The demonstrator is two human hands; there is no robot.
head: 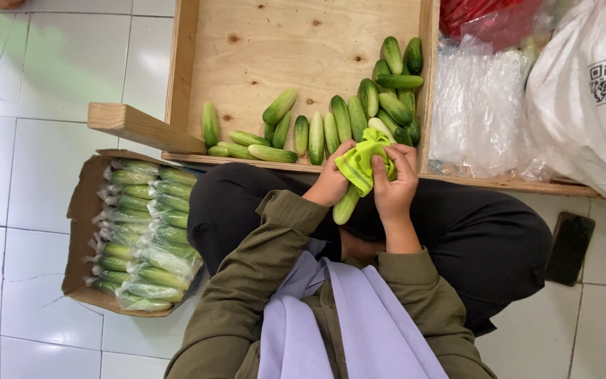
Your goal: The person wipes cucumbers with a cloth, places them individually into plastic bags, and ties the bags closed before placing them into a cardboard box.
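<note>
Both hands, the left hand (330, 184) and right hand (395, 184), have fingers curled tight around a cucumber (346, 205) wrapped in a yellow-green cloth (363, 160), just beside the wooden tray (181, 77).

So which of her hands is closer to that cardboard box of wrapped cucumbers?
Left. The left hand is on the side towards the cardboard box; the right hand lies beyond it, farther off.

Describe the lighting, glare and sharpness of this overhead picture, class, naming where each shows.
Head view: soft, even daylight, only faint shadows; mild glare on the white floor tiles and the clear plastic bags; a greenish tint on the upper-left tile; hands, yellow-green cloth and loose cucumbers sharp; edges slightly bowed by the wide lens.
</note>
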